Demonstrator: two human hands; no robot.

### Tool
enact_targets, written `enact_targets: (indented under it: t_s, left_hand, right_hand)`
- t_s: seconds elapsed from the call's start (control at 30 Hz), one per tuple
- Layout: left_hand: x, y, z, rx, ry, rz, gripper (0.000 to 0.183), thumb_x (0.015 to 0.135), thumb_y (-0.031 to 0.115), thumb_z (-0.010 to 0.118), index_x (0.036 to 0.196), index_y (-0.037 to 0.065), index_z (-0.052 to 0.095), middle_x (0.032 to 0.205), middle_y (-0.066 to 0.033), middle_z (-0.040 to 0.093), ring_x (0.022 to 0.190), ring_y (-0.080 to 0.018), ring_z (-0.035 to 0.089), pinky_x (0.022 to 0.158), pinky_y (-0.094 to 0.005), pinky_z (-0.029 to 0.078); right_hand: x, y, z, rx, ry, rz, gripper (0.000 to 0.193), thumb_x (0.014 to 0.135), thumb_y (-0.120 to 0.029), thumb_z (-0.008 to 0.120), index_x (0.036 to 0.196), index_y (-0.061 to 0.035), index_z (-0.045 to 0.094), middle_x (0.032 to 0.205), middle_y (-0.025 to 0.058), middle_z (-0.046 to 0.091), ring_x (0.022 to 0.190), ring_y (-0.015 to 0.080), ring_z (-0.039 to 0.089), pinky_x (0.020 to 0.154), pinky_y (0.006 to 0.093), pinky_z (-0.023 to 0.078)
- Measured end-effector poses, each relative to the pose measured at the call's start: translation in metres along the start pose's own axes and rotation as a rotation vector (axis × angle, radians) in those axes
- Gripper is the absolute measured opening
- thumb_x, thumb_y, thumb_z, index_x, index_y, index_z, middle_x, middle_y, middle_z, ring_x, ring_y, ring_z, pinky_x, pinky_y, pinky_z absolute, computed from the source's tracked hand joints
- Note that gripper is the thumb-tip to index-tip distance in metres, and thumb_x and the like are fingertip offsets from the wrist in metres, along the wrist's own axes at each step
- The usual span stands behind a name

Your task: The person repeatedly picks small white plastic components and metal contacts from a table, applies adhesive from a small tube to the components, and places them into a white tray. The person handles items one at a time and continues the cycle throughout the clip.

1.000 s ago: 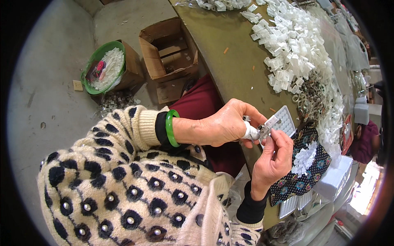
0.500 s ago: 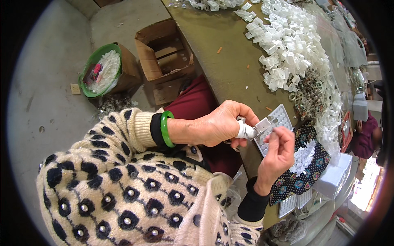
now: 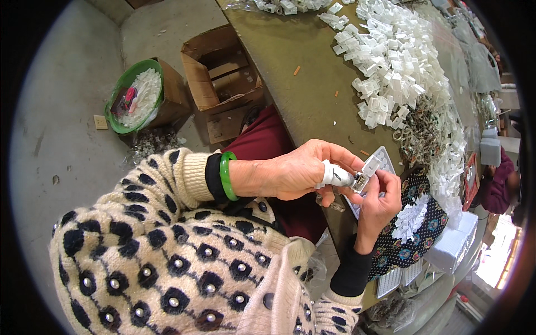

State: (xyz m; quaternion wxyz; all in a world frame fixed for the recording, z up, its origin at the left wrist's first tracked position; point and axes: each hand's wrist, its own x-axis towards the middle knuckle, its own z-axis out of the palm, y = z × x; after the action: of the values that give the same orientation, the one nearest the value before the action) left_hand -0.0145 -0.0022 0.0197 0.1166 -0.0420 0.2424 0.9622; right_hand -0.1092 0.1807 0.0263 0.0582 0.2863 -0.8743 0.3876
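Note:
My left hand (image 3: pixel 293 170), with a green bangle (image 3: pixel 228 176) at its wrist and a white wrapping (image 3: pixel 336 175) on one finger, holds a small clear plastic housing (image 3: pixel 371 166) at its fingertips. Small metal parts show inside the housing. The fingers of my right hand (image 3: pixel 381 204) pinch its other side. Clear pieces also show below my left fingers, partly hidden. Behind both hands a pale tray with round hollows (image 3: pixel 383 158) lies on the table, mostly covered by them.
On the olive table (image 3: pixel 285 84) lie a big heap of clear plastic housings (image 3: pixel 391 56) and a tangle of small metal parts (image 3: pixel 419 131). Small white pieces (image 3: pixel 410 219) rest on a patterned dark cloth (image 3: pixel 385 254). An open cardboard box (image 3: pixel 201 84) and a green-rimmed tub (image 3: pixel 114 84) stand at left.
My right hand has come in against the housing and now pinches it. The housing has turned and shifted slightly right, showing its metal insides. My left hand keeps its hold.

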Motion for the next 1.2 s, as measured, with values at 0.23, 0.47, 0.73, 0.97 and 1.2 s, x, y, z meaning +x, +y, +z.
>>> enact_targets:
  t_s: [0.23, 0.47, 0.73, 0.97, 1.2]
  left_hand:
    - [0.000, -0.002, 0.000, -0.017, 0.048, -0.014, 0.027, 0.093, 0.005, 0.060, 0.119, -0.001, 0.060, 0.107, -0.0148, 0.068, 0.091, -0.0253, 0.071, 0.049, -0.0239, 0.053]
    - [-0.004, -0.006, 0.002, -0.005, 0.065, 0.015, 0.026, 0.091, 0.004, 0.063, 0.116, -0.002, 0.060, 0.096, -0.0117, 0.069, 0.072, -0.0177, 0.069, 0.045, -0.0213, 0.048]
    - [-0.008, -0.010, 0.003, -0.006, 0.097, 0.019, 0.018, 0.093, 0.003, 0.060, 0.110, -0.001, 0.064, 0.086, -0.0108, 0.068, 0.063, -0.0122, 0.065, 0.042, -0.0177, 0.043]
    - [-0.015, -0.006, 0.009, 0.095, 0.063, 0.056, 0.017, 0.092, 0.004, 0.063, 0.107, 0.000, 0.067, 0.079, -0.0069, 0.067, 0.060, -0.0092, 0.062, 0.045, -0.0180, 0.044]
    - [-0.025, -0.009, 0.019, 0.225, 0.037, 0.102, 0.018, 0.090, 0.004, 0.065, 0.107, 0.002, 0.069, 0.079, -0.0021, 0.066, 0.059, -0.0054, 0.060, 0.047, -0.0175, 0.043]
  right_hand:
    - [-0.026, -0.045, -0.004, 0.211, 0.118, -0.024, 0.010, 0.088, -0.002, 0.066, 0.096, 0.0027, 0.063, 0.095, 0.0116, 0.062, 0.084, 0.0223, 0.060, 0.074, 0.0298, 0.048]
    - [-0.027, -0.055, 0.005, -0.022, 0.204, -0.242, 0.014, 0.086, 0.001, 0.067, 0.098, 0.0016, 0.062, 0.092, 0.0133, 0.062, 0.082, 0.0272, 0.061, 0.073, 0.0356, 0.050]
    - [-0.025, -0.061, 0.000, -0.060, 0.112, -0.338, 0.015, 0.083, 0.004, 0.068, 0.096, 0.0010, 0.061, 0.090, 0.0135, 0.061, 0.079, 0.0276, 0.060, 0.072, 0.0355, 0.050]
    - [-0.029, -0.061, -0.007, 0.665, -0.058, 0.137, 0.015, 0.085, 0.003, 0.068, 0.095, -0.0007, 0.057, 0.096, 0.0086, 0.060, 0.085, 0.0186, 0.058, 0.080, 0.0287, 0.047]
    - [-0.034, -0.063, -0.012, 1.327, -0.239, 0.559, 0.029, 0.089, -0.003, 0.067, 0.113, 0.0001, 0.051, 0.106, 0.0079, 0.060, 0.098, 0.0165, 0.059, 0.090, 0.0320, 0.047]
